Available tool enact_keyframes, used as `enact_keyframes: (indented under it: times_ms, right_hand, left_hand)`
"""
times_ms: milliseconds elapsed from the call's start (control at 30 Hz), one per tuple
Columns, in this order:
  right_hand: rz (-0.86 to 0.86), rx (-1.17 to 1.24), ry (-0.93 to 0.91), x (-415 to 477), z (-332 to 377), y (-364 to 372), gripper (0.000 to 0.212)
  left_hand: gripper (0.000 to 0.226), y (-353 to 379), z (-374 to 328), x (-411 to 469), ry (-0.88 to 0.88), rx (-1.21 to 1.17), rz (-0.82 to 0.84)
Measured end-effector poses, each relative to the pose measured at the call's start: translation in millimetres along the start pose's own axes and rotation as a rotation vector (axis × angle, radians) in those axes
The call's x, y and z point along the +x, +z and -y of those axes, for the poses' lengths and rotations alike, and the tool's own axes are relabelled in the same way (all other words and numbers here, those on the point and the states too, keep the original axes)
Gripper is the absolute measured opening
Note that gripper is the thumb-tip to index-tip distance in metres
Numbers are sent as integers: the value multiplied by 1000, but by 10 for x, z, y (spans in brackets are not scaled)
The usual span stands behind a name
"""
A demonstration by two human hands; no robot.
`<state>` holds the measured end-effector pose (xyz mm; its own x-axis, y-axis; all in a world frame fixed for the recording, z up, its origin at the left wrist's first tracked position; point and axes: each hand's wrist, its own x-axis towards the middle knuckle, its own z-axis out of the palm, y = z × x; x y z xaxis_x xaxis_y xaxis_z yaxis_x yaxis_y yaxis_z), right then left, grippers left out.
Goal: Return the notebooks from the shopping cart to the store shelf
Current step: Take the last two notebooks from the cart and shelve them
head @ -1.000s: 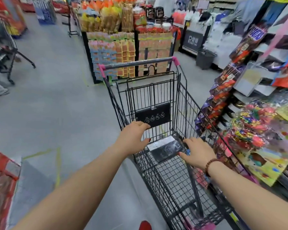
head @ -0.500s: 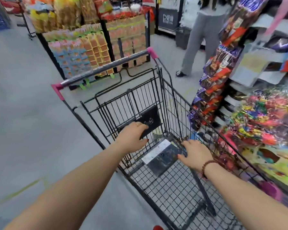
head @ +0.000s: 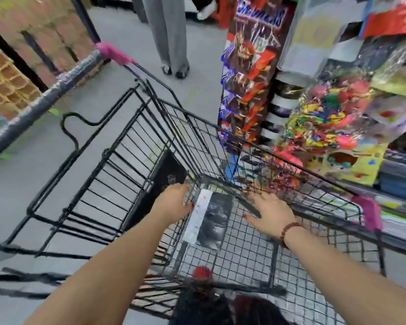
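Note:
A dark notebook (head: 215, 221) with a white strip along its left edge lies flat on the wire floor of the black shopping cart (head: 136, 146). My left hand (head: 172, 204) reaches down inside the cart, its curled fingertips touching the notebook's white edge. To the right of the notebook, my right hand (head: 270, 213), with a bead bracelet on the wrist, hovers with fingers spread and holds nothing. The store shelf (head: 352, 118) of colourful packets and stationery stands right beside the cart.
A person in grey trousers (head: 168, 31) stands on the aisle floor beyond the cart. A hanging rack of chocolate bars (head: 246, 78) is at the shelf's end. Snack displays (head: 14, 73) fill the far left. The cart handle (head: 56, 84) points away left.
The view has tilted down and swung right, closer to the cart. Both hands have stayed low in the cart beside the notebook, and my right hand's fingers have spread.

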<state>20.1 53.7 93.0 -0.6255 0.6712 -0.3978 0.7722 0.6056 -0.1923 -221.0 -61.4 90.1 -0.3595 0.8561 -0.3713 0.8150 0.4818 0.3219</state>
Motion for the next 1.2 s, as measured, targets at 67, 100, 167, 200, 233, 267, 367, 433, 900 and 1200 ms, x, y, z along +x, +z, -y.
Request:
enact_keyframes:
  times_ms: [67, 100, 167, 200, 233, 267, 367, 433, 900, 1200]
  right_hand:
    - [19, 3, 70, 77, 17, 125, 61]
    - [23, 1, 99, 117, 25, 206, 60]
    - [48, 23, 138, 202, 41, 378, 57]
    - [71, 44, 153, 250, 42, 477, 58]
    - [91, 67, 172, 289, 39, 580, 60]
    - [112, 86, 192, 341, 36, 687, 63]
    - [197, 89, 227, 505, 14, 1045, 69]
    - [232, 121, 235, 592, -4, 1304, 69]
    - [61, 781, 451, 1018, 160, 2309, 55]
    - [-223, 1259, 763, 899, -20, 2392, 16]
  left_hand:
    - [56, 124, 117, 161, -5, -43, 43]
    - [59, 204, 165, 232, -18, -71, 66]
    - [59, 390, 228, 356, -38, -149, 113]
    - [58, 493, 245, 412, -43, -182, 131]
    - [59, 611, 265, 464, -58, -212, 148]
    - [61, 727, 283, 520, -78, -230, 165]
    - [62, 1103, 362, 686, -120, -290, 183]
    - [65, 1338, 421, 776, -167, -325, 182]
    - [67, 2178, 496, 930, -334, -509, -40]
    - [54, 2312, 118, 809, -247, -675, 89]
